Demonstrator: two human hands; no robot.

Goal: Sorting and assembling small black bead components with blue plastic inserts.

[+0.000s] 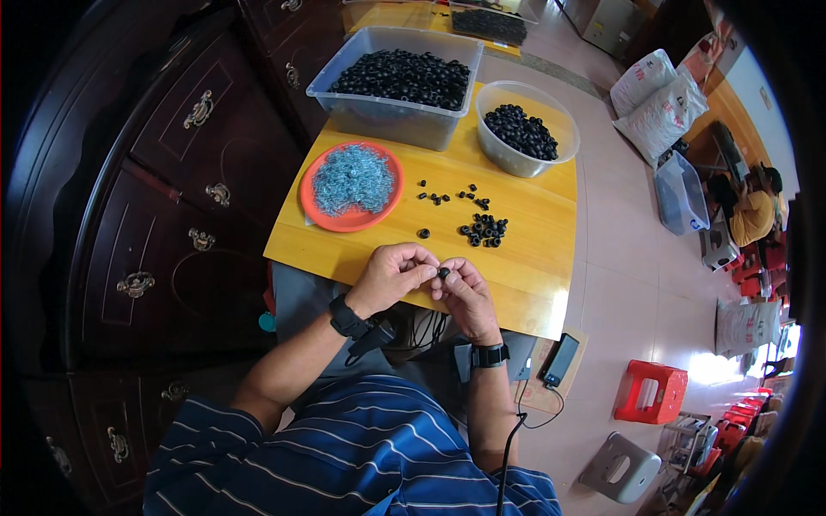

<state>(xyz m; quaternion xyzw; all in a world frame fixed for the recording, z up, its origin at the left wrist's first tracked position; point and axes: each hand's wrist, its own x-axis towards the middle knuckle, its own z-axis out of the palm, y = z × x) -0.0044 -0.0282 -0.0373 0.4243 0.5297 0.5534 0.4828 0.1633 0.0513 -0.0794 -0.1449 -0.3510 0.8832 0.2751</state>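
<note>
Over the near edge of the yellow table, my right hand (pixel 469 299) pinches a small round black part (pixel 444 273) between thumb and fingertips. My left hand (pixel 394 275) meets it there, its thumb and index finger pressed together beside the part. Whatever is between those left fingertips is too small to make out. Just beyond my hands lies a loose cluster of black ring-shaped parts (pixel 484 230), with a single black ring (pixel 423 233) to its left. Several smaller black pieces (pixel 437 199) are scattered farther back.
An orange-red plate (pixel 314 213) heaped with thin silvery-blue pieces stands at the table's left. Behind are a large clear bin (pixel 387 122) and a round tub (pixel 514 162), both holding black parts. Dark drawers (pixel 163 172) flank the left; a red stool (pixel 651 392) stands right.
</note>
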